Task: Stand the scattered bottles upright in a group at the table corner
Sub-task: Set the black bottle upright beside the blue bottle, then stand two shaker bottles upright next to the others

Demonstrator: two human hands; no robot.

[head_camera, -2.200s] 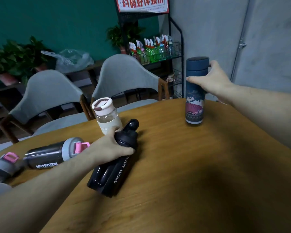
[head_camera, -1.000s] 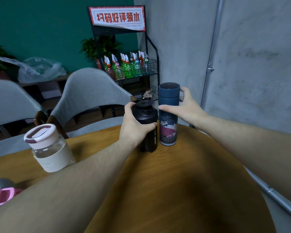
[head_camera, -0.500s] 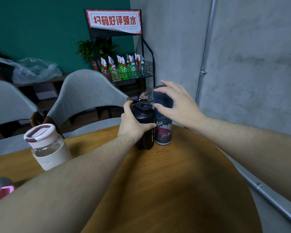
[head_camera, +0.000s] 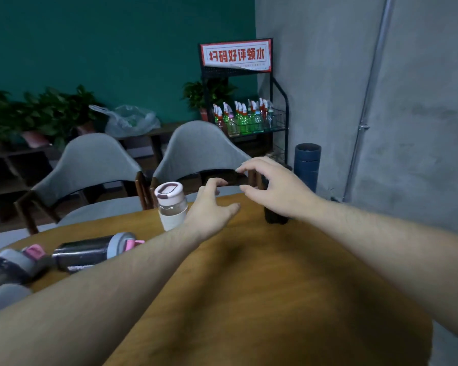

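at the far right corner of the wooden table (head_camera: 275,299) a dark blue flask (head_camera: 306,167) stands upright, and a black bottle (head_camera: 274,219) stands just left of it, mostly hidden behind the right hand (head_camera: 278,190). that hand hovers in front of the black bottle with fingers spread and curled, holding nothing; whether it touches the bottle cannot be told. the left hand (head_camera: 212,211) is also open and empty, fingers loosely bent, in the air between the corner pair and a clear bottle with a pink lid (head_camera: 171,206). this clear bottle stands upright just to the left of the left hand, close to it but apart. further left, near the table's edge, a dark shaker bottle with a grey and pink cap (head_camera: 95,250) lies on its side beside the left forearm, and another grey bottle with pink trim (head_camera: 8,265) lies at the left border, well apart from both hands.
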